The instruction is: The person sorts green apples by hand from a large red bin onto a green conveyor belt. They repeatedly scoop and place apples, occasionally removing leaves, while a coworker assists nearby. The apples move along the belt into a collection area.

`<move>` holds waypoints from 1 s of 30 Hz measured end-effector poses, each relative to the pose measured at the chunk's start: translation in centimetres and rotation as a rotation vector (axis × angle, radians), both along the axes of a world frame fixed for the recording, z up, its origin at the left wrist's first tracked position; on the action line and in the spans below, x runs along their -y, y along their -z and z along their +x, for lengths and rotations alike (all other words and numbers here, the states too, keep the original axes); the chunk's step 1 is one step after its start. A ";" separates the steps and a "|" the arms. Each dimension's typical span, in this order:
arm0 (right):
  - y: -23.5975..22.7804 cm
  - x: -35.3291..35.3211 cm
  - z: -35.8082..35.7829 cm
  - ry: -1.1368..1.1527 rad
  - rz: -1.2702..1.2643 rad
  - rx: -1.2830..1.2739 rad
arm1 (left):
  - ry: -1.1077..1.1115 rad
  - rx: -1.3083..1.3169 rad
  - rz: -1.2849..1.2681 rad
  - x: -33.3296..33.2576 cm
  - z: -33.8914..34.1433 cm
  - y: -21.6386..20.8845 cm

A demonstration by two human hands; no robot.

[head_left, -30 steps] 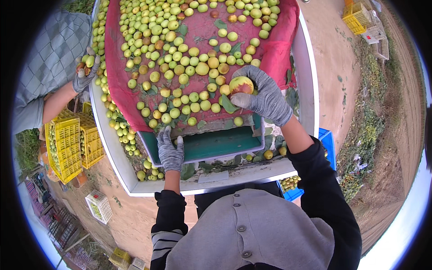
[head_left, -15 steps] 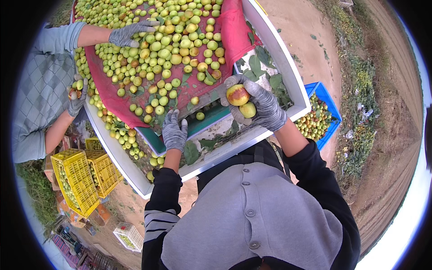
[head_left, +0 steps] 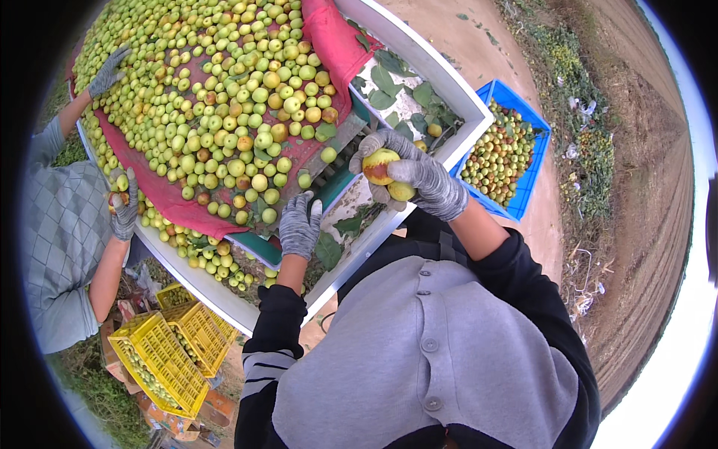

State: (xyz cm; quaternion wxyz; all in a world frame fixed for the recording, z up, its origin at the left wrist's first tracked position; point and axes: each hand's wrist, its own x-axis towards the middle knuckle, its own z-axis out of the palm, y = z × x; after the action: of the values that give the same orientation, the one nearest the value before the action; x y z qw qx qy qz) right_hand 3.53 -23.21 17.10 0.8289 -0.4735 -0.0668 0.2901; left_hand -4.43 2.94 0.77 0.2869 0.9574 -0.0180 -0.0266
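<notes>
My right hand [head_left: 422, 176], in a grey knit glove, is closed around two jujubes. One is a yellow-green jujube [head_left: 380, 166] with a red-brown patch, the other a plain yellow-green jujube [head_left: 401, 191] just below it. My left hand [head_left: 301, 224], gloved the same way, rests with fingers stretched at the near edge of the sorting surface and holds nothing. Close to its fingertips lies a single green jujube [head_left: 304, 180]. Beyond, a large heap of green and reddish jujubes [head_left: 217, 142] covers a red cloth [head_left: 327, 34].
A white-walled bin [head_left: 426, 56] surrounds the heap, with leaves [head_left: 383, 78] in its right corner. To the right stands a blue crate [head_left: 532, 170] of jujubes. At left, a co-worker's gloved hand [head_left: 126, 203] holds fruit. Yellow crates [head_left: 168, 359] stand at lower left.
The view has shifted, so the bin and heap sit further left. Jujubes have spread toward the near edge. The co-worker's far hand has moved back over the heap; my right hand keeps its two jujubes.
</notes>
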 end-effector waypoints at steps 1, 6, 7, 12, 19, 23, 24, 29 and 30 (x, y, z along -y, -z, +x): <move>0.3 0.1 -0.6 -0.023 -0.083 0.031 | 0.083 0.012 0.011 0.1 -0.1 0.0; 3.2 -1.0 -3.3 -0.004 -0.219 0.116 | 0.171 -0.223 -0.068 -0.3 0.0 0.2; 3.6 -0.7 -3.8 -0.049 -0.305 0.041 | 0.190 -0.226 -0.085 -0.4 0.1 0.2; 5.5 0.3 -4.6 0.149 -0.292 -0.227 | 0.342 -0.258 -0.059 -0.7 0.7 0.3; 7.7 0.4 -3.9 0.308 -0.156 -0.440 | 0.319 -0.296 -0.006 -0.7 0.4 0.3; 8.3 -2.2 -0.6 0.179 -0.385 -0.259 | 0.281 -0.325 -0.021 -0.6 0.3 -0.2; 8.4 -3.3 0.8 0.154 -0.432 -0.234 | 0.278 -0.314 -0.005 -0.5 0.3 -0.4; 7.9 -6.7 7.3 0.108 -0.994 0.050 | 0.243 -0.367 0.002 -0.3 0.6 -1.6; 7.6 -5.2 8.0 0.134 -0.873 -0.024 | 0.233 -0.405 0.010 -0.3 0.6 -1.9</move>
State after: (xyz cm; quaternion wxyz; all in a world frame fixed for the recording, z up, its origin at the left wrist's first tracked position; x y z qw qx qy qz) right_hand 11.57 -18.00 9.47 0.5688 -0.7793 0.1028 0.2422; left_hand -3.79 3.24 2.67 0.2749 0.9254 -0.0702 -0.2513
